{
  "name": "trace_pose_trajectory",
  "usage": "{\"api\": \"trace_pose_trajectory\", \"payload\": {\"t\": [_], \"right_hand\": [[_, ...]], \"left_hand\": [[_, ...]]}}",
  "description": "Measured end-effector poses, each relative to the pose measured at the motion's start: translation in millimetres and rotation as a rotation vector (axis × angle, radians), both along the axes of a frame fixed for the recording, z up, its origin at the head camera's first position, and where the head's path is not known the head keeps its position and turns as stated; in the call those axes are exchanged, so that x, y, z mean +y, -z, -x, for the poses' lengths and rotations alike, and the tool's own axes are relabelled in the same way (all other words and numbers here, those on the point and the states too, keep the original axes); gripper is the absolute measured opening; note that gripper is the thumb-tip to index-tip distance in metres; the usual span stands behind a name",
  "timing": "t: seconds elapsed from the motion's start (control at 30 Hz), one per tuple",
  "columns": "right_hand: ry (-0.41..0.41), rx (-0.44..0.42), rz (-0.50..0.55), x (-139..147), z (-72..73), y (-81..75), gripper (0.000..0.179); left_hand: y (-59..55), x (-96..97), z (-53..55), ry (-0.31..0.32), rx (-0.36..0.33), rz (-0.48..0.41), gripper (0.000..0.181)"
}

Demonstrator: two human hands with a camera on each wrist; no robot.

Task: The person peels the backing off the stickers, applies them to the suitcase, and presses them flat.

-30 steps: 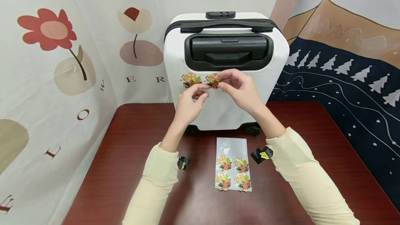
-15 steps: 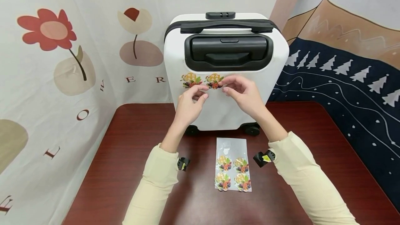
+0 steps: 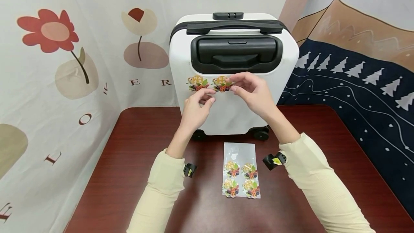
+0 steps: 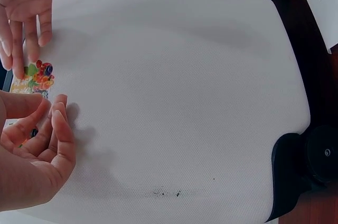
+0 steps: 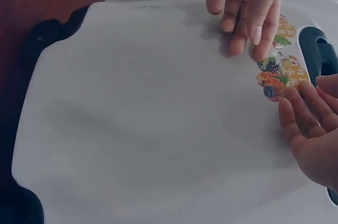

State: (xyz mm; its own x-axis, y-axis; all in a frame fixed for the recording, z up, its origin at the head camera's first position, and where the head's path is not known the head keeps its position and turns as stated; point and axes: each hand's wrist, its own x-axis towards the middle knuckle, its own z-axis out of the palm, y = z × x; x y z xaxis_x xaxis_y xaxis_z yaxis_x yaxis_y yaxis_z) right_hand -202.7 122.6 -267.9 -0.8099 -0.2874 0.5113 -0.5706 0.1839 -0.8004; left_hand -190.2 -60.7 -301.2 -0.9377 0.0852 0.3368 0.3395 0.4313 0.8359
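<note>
Right hand (image 3: 252,93): fingers and thumb parted, tips at the right edge of a multicoloured, fruit-printed flat sticker (image 3: 221,83). Left hand (image 3: 196,108): fingers loosely bent, pinching nothing visible, index tip by the sticker's lower left; contact cannot be told. Beneath both hands: the white, textured hard-shell suitcase (image 3: 231,114). Above the left hand: 1 matching sticker (image 3: 196,82). Below the hands: a clear-and-white rectangular sheet (image 3: 239,151) bearing 4 more. Good practice, presumably: align with the neighbour, then smooth from centre to edges.
</note>
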Motion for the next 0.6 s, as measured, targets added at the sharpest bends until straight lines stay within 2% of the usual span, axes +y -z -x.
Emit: {"api": "trace_pose_trajectory", "payload": {"t": [0.33, 0.6], "right_hand": [[0.043, -0.04, -0.033, 6.1, -2.8, 8.6, 0.021], [0.016, -0.005, 0.017, 5.7, -3.4, 1.0, 0.021]], "left_hand": [[2.3, -0.4, -0.9, -0.005, 0.003, 0.006, 0.019], [3.0, -0.6, -0.8, -0.001, 0.009, 0.007, 0.018]]}}
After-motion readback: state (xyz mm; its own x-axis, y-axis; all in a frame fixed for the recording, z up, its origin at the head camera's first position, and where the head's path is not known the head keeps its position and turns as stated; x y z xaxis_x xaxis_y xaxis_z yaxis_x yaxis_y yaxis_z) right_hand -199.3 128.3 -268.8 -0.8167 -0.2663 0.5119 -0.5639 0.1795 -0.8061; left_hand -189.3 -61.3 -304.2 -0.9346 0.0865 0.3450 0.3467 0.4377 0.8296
